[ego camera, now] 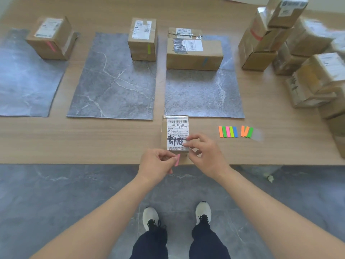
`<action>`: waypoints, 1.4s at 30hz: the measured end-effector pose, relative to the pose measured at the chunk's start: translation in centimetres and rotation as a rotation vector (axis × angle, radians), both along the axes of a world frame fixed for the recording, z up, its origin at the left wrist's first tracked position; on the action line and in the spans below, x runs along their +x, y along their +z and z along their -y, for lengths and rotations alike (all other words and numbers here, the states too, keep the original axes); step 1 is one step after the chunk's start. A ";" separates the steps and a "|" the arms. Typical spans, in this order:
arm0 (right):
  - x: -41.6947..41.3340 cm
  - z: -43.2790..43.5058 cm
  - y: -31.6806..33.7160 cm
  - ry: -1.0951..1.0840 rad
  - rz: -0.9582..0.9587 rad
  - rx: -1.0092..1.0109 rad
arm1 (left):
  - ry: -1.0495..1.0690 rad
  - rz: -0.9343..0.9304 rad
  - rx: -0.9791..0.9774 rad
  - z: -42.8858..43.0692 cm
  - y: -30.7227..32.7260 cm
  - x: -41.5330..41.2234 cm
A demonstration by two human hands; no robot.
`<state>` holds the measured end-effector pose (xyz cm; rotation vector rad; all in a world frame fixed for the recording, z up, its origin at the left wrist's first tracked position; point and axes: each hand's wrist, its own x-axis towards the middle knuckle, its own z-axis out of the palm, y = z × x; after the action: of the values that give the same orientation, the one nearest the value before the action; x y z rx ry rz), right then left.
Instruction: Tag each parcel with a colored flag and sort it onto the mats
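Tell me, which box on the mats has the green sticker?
The tall middle box, on the middle mat. Its flag is green; the left box has pink, the right box blue.

Table (93, 139): three mats (114, 77) side by side at 12 o'clock, parcels on each; one parcel (175, 128) nearest, flag strips (228, 131) at its 3 o'clock, parcel stack (298, 53) at 2 o'clock.
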<state>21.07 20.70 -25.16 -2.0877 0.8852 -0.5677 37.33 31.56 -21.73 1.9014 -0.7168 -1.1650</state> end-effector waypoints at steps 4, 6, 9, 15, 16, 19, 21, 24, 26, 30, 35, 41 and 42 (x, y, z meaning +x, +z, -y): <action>-0.3 0.0 -1.0 0.032 -0.006 -0.082 | 0.030 0.041 -0.033 0.2 -1.2 -1.8; -0.7 0.3 -1.5 0.082 -0.031 -0.149 | 0.067 0.062 -0.045 0.5 -1.5 -2.7; -1.3 0.9 -1.8 0.135 -0.078 -0.197 | 0.120 0.074 -0.055 0.9 -2.0 -3.7; -0.8 1.6 -1.5 0.168 -0.097 -0.239 | 0.199 0.125 -0.017 1.6 -2.0 -4.4; -0.7 1.7 -1.5 0.167 -0.090 -0.240 | 0.203 0.125 -0.009 1.7 -2.0 -4.4; -0.3 2.2 -1.7 0.173 -0.090 -0.244 | 0.208 0.131 0.003 1.8 -2.1 -4.6; -0.1 2.4 -1.9 0.176 -0.102 -0.271 | 0.217 0.132 0.010 1.9 -1.8 -4.7; 0.3 2.5 -2.1 0.173 -0.094 -0.314 | 0.220 0.123 0.028 1.8 -1.8 -4.7; 0.5 2.6 -2.2 0.170 -0.084 -0.356 | 0.220 0.103 0.054 1.7 -1.9 -4.5; 0.7 2.5 -2.2 0.164 -0.108 -0.425 | 0.252 0.154 0.200 0.9 -2.3 -3.3; 1.5 1.8 -2.3 0.125 -0.183 -0.505 | 0.413 0.115 0.247 -0.1 -2.6 -0.7; 1.3 1.2 -1.8 0.109 -0.256 -0.401 | 0.480 0.100 0.148 1.8 -0.8 0.8; 1.2 1.1 -1.3 0.092 -0.259 -0.321 | 0.476 0.060 0.130 2.2 -0.3 0.7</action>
<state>22.31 19.62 -26.44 -2.5225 0.8809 -0.4164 38.07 29.39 -22.07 2.0724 -0.1976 -0.8699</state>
